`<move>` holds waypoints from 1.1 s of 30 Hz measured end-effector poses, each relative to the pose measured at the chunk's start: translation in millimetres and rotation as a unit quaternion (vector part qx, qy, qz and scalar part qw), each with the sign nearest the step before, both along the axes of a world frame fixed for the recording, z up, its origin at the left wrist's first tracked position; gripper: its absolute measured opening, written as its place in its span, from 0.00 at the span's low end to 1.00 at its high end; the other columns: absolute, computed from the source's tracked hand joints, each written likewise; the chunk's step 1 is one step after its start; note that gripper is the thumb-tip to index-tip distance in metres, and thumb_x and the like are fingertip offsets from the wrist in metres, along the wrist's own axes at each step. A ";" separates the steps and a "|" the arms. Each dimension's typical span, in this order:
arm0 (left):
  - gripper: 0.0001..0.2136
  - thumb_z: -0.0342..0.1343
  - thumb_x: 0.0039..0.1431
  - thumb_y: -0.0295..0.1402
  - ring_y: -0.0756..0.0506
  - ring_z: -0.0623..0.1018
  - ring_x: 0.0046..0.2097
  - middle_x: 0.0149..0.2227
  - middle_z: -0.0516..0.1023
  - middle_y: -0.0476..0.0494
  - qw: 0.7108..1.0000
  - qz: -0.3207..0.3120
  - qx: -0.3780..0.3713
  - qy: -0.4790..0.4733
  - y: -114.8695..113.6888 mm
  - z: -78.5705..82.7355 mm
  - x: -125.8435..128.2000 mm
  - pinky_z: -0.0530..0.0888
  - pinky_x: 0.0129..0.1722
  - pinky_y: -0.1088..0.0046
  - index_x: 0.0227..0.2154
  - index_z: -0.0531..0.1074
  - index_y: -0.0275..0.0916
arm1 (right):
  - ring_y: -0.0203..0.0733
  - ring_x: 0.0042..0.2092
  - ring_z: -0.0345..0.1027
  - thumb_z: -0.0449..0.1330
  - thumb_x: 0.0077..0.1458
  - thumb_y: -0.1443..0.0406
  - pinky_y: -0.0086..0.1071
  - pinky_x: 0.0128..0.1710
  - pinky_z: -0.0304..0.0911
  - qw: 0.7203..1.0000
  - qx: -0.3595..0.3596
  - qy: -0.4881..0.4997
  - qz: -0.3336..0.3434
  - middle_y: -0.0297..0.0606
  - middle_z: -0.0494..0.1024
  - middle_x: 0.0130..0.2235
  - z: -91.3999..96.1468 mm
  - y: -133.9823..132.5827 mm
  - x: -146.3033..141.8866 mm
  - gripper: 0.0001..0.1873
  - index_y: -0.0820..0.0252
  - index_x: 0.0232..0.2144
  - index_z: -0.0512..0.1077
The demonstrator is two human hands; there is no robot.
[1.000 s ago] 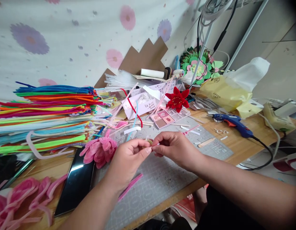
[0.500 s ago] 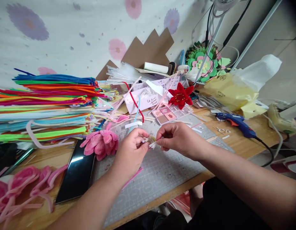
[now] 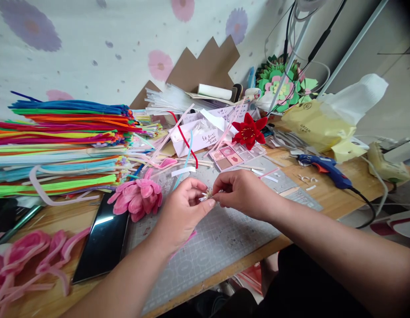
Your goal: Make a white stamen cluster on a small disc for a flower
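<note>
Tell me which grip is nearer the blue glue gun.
Right. The right grip is left of the blue glue gun in the picture, well apart from it; the left grip is farther left, beyond the right one.

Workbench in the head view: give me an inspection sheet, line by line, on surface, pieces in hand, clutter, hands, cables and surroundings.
Surface: wooden table with a gray cutting mat.
Pieces in hand: small pale bundle, details too small to tell.
Clutter: stacked fuzzy stems left, pink flower, red flower, blue glue gun right.
Hands: left hand and right hand meet above the mat, fingertips closed on the bundle.
Cables: black cord leads from the glue gun past the table's right edge.
Surroundings: floral cloth behind.
</note>
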State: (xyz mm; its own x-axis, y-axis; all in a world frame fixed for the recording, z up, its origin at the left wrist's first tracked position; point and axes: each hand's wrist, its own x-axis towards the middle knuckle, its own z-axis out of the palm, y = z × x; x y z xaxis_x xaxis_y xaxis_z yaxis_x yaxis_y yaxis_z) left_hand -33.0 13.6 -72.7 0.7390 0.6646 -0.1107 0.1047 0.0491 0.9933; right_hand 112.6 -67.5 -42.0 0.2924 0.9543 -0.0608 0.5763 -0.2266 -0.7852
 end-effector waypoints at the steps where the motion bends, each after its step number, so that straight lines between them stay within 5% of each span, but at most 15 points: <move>1: 0.12 0.63 0.50 0.32 0.50 0.74 0.31 0.28 0.77 0.52 1.000 -0.001 0.008 0.005 -0.2 -0.1 0.9 0.66 0.31 0.75 0.35 0.67 0.40 | 0.30 0.24 0.59 0.62 0.45 0.73 0.26 0.23 0.53 1.000 0.003 -0.008 -0.001 0.27 0.70 0.21 -0.6 0.0 -0.3 0.04 0.62 0.24 0.74; 9: 0.12 0.63 0.50 0.33 0.50 0.72 0.28 0.26 0.75 0.53 1.000 -0.008 0.023 0.011 2.8 -5.8 2.2 0.64 0.29 0.75 0.35 0.66 0.40 | 0.30 0.24 0.60 0.63 0.45 0.73 0.26 0.24 0.52 1.000 0.001 -0.004 0.011 0.27 0.70 0.21 -3.9 0.6 -0.6 0.04 0.61 0.24 0.74; 22: 0.14 0.64 0.48 0.28 0.52 0.75 0.30 0.27 0.76 0.53 0.997 -0.008 -0.077 -0.008 2.5 -2.8 0.5 0.71 0.32 0.75 0.36 0.65 0.39 | 0.29 0.25 0.66 0.62 0.50 0.71 0.25 0.29 0.64 0.944 -0.021 0.328 0.027 0.30 0.73 0.24 -5.8 -8.0 13.2 0.02 0.65 0.30 0.71; 33: 0.17 0.66 0.48 0.32 0.49 0.79 0.29 0.26 0.77 0.52 0.995 0.001 -0.099 0.009 2.1 -1.5 2.0 0.73 0.30 0.74 0.36 0.63 0.40 | 0.31 0.25 0.66 0.67 0.47 0.63 0.27 0.26 0.64 0.946 0.013 0.321 0.045 0.29 0.74 0.25 -16.7 -4.7 3.3 0.13 0.61 0.32 0.68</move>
State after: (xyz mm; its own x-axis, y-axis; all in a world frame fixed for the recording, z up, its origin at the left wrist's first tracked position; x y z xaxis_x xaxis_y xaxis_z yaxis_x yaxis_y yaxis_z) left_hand -31.0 15.7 -74.2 0.7340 0.6304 -0.2528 0.1217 0.2441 0.9621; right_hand 115.9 -72.1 -58.7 0.1213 0.9772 -0.1742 -0.0062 -0.1748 -0.9846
